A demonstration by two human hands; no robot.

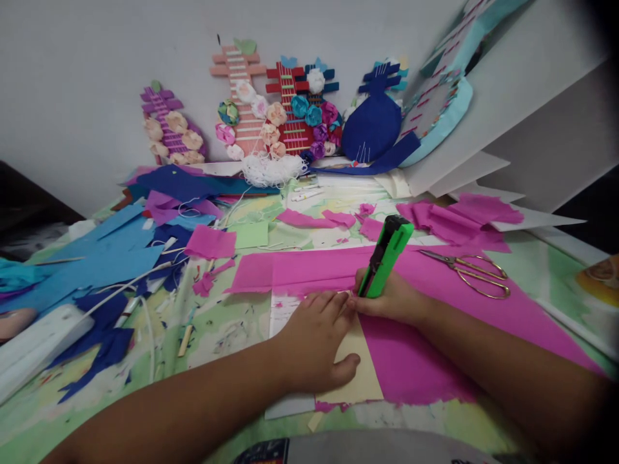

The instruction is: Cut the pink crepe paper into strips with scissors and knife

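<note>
Clasping 1 green-and-black tool [388,259], tilted, in the right hand [389,299] near the far end of the cream card [365,379], beside pink paper [416,367]; resting the left hand [319,338] on that card, thumb spread, toward the table's [425,419] near edge.

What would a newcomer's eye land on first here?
Probably the bright green-and-black tool, gripped tilted in the right hand near mid-picture, beside the spread left hand. Next, the large magenta sheet reaching off to the right, with gold-handled scissors lying on it. Behind, colourful instrument-shaped models line the wall.
</note>
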